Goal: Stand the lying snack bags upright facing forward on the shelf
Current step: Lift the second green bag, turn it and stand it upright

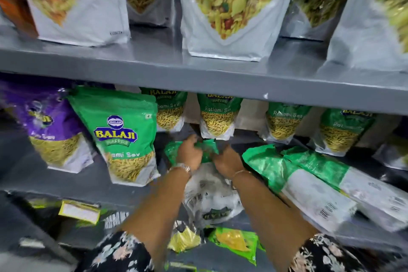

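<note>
Left hand (pixel 189 154): I see it closed on the lying green bag's (pixel 207 183) top, frame centre.
Right hand (pixel 228 160): gripping the same top edge.
Shelf (pixel 66 183): grey.

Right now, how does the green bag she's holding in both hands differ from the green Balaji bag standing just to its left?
The held bag lies on the shelf with its white, barcoded back up; the standing bag is upright with its logo front facing out. Her left hand and right hand grip the held bag's green top; nothing touches the standing bag. Both share the green top and sit on the same shelf.
</note>
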A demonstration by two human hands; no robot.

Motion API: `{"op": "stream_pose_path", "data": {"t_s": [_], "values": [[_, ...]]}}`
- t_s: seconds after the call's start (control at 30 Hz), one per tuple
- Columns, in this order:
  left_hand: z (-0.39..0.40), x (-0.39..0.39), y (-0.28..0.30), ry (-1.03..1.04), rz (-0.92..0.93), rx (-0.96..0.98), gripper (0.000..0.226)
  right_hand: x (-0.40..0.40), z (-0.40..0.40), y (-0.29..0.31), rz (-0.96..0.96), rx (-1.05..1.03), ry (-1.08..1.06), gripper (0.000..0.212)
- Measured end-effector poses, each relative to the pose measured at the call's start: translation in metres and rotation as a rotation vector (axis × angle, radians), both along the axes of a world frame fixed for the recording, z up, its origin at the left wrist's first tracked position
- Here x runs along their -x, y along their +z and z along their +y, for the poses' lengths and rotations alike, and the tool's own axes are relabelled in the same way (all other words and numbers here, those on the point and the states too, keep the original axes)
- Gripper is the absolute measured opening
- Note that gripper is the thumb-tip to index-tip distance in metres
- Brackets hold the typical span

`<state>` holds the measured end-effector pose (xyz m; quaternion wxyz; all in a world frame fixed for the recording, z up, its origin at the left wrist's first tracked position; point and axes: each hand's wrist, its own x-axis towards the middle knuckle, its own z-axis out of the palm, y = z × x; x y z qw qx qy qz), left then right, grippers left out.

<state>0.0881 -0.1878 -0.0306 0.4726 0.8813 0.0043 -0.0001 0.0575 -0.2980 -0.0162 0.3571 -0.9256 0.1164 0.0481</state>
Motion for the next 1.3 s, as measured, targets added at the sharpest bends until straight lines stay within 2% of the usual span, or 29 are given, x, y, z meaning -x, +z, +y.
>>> {"op": "stream_pose_path", "data": {"t_s": [0.1,0.17,0.27,0.33,0.43,0.5,0.57,0.63,0.7,0.73,0.83,0.9,1.0,1.1,1.2,1.3], "values": [[0.021,0.045,-0.024,0.129,0.043,-0.008,0.047,0.036,0.006,-0.008,0.112,0.117,0.061,0.056],[0.032,0.069,-0.037,0.249,0.092,0.045,0.040,0.053,0.009,-0.015,0.105,0.223,0.055,0.066],[0.036,0.092,-0.040,0.388,0.252,0.224,0.010,0.077,0.013,-0.021,0.065,0.182,0.042,0.065],[0.036,0.093,-0.051,0.391,0.369,0.390,0.020,0.087,0.009,-0.025,0.042,0.083,-0.020,0.057],[0.037,0.100,-0.060,0.328,0.527,0.651,0.017,0.101,0.000,-0.031,0.050,0.002,-0.040,0.051],[0.033,0.113,-0.051,0.301,0.562,0.759,0.017,0.111,-0.004,-0.032,0.042,-0.002,-0.063,0.050],[0.026,0.119,-0.054,0.282,0.607,0.803,0.021,0.121,-0.005,-0.030,0.018,0.092,-0.099,0.056],[0.021,0.124,-0.052,0.281,0.657,0.822,0.024,0.131,0.004,-0.020,0.022,0.222,-0.047,0.077],[0.017,0.127,-0.052,0.281,0.643,0.851,0.025,0.132,0.022,-0.017,0.137,0.401,0.024,0.100],[0.015,0.126,-0.051,0.290,0.630,0.857,0.026,0.130,0.032,-0.022,0.209,0.506,0.028,0.102],[0.012,0.129,-0.048,0.271,0.595,0.867,0.022,0.126,0.052,-0.043,0.194,0.704,-0.044,0.069],[0.011,0.134,-0.043,0.195,0.577,0.869,0.017,0.131,0.051,-0.046,0.096,0.708,-0.094,0.063],[0.013,0.140,-0.036,0.038,0.524,0.876,0.027,0.139,0.025,-0.022,0.065,0.476,-0.116,0.077],[0.018,0.137,-0.039,0.013,0.490,0.950,0.031,0.144,-0.015,0.006,0.026,-0.121,-0.210,0.060],[0.016,0.136,-0.041,0.065,0.554,0.997,0.029,0.153,-0.042,0.019,0.104,-0.707,-0.266,0.054],[0.012,0.135,-0.038,0.022,0.704,0.996,0.055,0.157,-0.052,0.015,0.119,-1.009,-0.181,0.028]]}}
